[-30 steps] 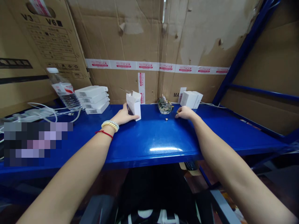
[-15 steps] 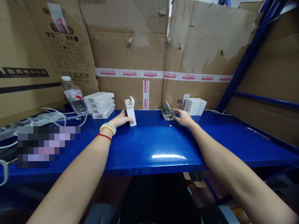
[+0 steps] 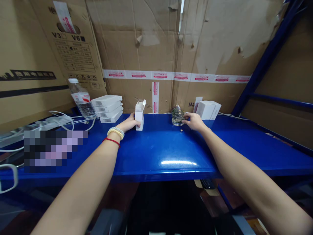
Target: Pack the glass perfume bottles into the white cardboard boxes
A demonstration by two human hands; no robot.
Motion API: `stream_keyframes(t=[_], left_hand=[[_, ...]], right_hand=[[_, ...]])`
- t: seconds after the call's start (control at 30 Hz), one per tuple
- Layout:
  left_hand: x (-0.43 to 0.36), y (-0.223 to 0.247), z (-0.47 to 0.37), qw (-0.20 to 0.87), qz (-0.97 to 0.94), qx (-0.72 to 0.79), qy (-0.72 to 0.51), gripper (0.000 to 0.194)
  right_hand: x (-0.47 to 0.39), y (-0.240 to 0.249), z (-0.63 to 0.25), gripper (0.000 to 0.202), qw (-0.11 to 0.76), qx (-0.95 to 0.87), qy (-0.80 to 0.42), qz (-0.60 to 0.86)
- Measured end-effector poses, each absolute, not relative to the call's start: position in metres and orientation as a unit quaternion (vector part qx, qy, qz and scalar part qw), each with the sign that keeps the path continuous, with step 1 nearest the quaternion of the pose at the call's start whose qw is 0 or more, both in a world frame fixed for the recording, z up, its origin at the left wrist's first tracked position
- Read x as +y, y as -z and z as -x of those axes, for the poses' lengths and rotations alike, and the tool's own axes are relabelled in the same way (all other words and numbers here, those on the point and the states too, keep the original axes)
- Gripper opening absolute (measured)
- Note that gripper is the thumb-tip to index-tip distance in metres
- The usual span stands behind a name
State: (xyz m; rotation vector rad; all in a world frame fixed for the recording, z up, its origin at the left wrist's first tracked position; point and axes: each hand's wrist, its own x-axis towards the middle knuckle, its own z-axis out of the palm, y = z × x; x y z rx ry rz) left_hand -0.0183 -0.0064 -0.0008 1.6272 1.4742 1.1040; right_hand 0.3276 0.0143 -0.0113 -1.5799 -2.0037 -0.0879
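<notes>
My left hand is closed around a small white carton from its left side. The carton stands upright on the blue tabletop, its top flaps open. To the right, a row of clear glass bottles with thin metal tops runs back toward the cardboard. My right hand has thumb and fingers pinched at the right edge of the front bottle. In front of that bottle lies a small metallic cap. The fingertips of the right hand are partly hidden against the glass.
Stacked white boxes and a water bottle stand at the back left. Cables and a power strip lie left, near a blurred-out object. White cartons stand back right. Cardboard walls the rear.
My right fingers have closed in on the front bottle's edge. The white carton now stands straighter in my left hand. The whole view has shifted slightly.
</notes>
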Motion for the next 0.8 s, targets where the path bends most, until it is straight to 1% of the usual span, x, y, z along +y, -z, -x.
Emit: stream_keyframes(t=[0.17, 0.27, 0.33, 0.37, 0.43, 0.5, 0.57, 0.63, 0.8], left_hand=[[-0.008, 0.001, 0.018, 0.345, -0.639, 0.539, -0.428, 0.076], [-0.010, 0.001, 0.017, 0.324, -0.648, 0.533, -0.437, 0.092], [-0.010, 0.002, 0.017, 0.278, -0.666, 0.536, -0.438, 0.102], [-0.010, 0.002, 0.017, 0.240, -0.684, 0.532, -0.438, 0.103], [-0.008, 0.004, 0.016, 0.147, -0.725, 0.505, -0.444, 0.101], [-0.007, 0.006, 0.015, 0.065, -0.761, 0.459, -0.453, 0.094], [-0.007, 0.007, 0.012, 0.020, -0.780, 0.421, -0.462, 0.088], [-0.008, 0.007, 0.009, 0.016, -0.789, 0.400, -0.466, 0.086], [-0.012, 0.007, 0.005, 0.085, -0.793, 0.372, -0.475, 0.093]], right_hand=[[0.007, 0.008, -0.316, 0.026, 0.266, -0.761, 0.043, 0.591], [0.004, 0.006, -0.312, 0.028, 0.245, -0.750, 0.053, 0.612], [0.002, 0.006, -0.310, 0.029, 0.238, -0.746, 0.052, 0.619], [0.002, 0.005, -0.310, 0.029, 0.237, -0.747, 0.049, 0.619], [0.001, 0.005, -0.310, 0.029, 0.237, -0.750, 0.042, 0.616], [0.001, 0.006, -0.311, 0.029, 0.238, -0.751, 0.038, 0.615], [0.001, 0.006, -0.310, 0.028, 0.242, -0.751, 0.037, 0.613], [0.001, 0.007, -0.310, 0.028, 0.248, -0.751, 0.037, 0.611], [0.004, 0.009, -0.311, 0.028, 0.252, -0.748, 0.032, 0.614]])
